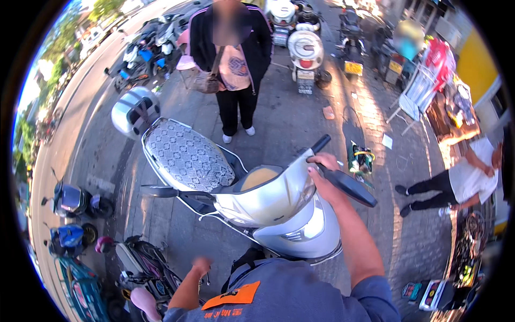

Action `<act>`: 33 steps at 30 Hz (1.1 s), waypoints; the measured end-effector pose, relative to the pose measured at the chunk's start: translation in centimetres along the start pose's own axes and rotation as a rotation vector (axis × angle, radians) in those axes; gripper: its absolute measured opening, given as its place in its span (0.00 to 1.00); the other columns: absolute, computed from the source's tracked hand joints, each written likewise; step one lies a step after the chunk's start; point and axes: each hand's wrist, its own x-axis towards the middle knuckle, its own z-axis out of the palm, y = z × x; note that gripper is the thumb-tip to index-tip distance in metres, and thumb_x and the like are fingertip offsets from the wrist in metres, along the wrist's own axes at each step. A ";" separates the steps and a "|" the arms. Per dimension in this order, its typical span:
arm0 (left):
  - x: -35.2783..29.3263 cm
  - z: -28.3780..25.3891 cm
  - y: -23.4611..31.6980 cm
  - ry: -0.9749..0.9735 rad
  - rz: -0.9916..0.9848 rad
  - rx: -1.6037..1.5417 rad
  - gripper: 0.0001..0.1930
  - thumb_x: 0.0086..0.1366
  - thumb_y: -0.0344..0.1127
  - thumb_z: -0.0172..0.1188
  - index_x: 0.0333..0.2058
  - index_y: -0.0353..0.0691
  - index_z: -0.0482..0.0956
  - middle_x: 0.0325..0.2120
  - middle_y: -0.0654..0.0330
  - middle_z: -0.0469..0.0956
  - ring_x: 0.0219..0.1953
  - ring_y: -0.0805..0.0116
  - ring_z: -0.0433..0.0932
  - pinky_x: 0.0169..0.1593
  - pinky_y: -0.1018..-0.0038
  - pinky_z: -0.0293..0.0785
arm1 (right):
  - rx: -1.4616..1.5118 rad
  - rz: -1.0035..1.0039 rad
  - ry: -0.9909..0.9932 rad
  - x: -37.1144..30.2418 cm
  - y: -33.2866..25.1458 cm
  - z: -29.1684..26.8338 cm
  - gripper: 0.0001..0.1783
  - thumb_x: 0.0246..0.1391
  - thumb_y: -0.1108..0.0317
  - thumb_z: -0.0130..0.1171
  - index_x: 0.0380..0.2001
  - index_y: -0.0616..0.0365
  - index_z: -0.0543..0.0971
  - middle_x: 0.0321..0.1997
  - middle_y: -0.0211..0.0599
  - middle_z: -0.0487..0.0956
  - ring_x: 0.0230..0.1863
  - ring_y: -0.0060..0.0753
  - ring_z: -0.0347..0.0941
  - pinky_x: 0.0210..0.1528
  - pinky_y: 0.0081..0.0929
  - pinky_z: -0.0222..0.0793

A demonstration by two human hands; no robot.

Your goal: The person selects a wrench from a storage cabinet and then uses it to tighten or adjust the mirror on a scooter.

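Note:
A silver scooter point(284, 198) stands in front of me, with a patterned grey cover on its seat point(188, 153) and a silver top box point(135, 112) at its tail. My right hand point(323, 173) is closed on the scooter's handlebar, between the black grip point(321, 144) and the black mirror point(350, 188). The other mirror point(160, 191) sticks out to the left. Low at my left side, my left hand point(201, 265) is closed and apart from the scooter. Something thin and metallic shows below its fingers, too small to name.
A person point(236, 64) in a dark jacket stands beyond the scooter. Another, in a white shirt point(472, 177), is at the right. Parked scooters point(306, 51) line the back; more vehicles point(147, 268) stand lower left. A folding chair point(413, 102) and a tool tray point(360, 158) are at right.

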 end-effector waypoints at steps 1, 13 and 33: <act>0.2 0.7 -0.2 0.055 -0.020 -0.056 0.20 0.76 0.46 0.51 0.33 0.36 0.80 0.24 0.57 0.79 0.25 0.65 0.76 0.32 0.65 0.73 | 0.161 0.116 0.009 -0.5 0.2 1.4 0.16 0.70 0.58 0.59 0.52 0.56 0.81 0.57 0.43 0.77 0.60 0.41 0.74 0.66 0.39 0.67; -1.5 1.0 9.1 -0.067 -0.456 -0.258 0.25 0.76 0.54 0.50 0.43 0.35 0.85 0.35 0.52 0.85 0.38 0.58 0.82 0.46 0.61 0.76 | -0.497 0.232 -0.313 11.2 0.7 3.0 0.23 0.72 0.61 0.48 0.60 0.66 0.62 0.37 0.57 0.84 0.34 0.51 0.81 0.45 0.45 0.77; -0.4 -1.8 13.0 -0.046 -0.408 -0.334 0.25 0.75 0.53 0.51 0.41 0.34 0.85 0.35 0.49 0.85 0.41 0.52 0.82 0.48 0.57 0.75 | -0.001 0.476 -0.157 9.7 0.2 3.2 0.15 0.71 0.66 0.50 0.54 0.63 0.68 0.50 0.50 0.80 0.54 0.48 0.77 0.55 0.41 0.73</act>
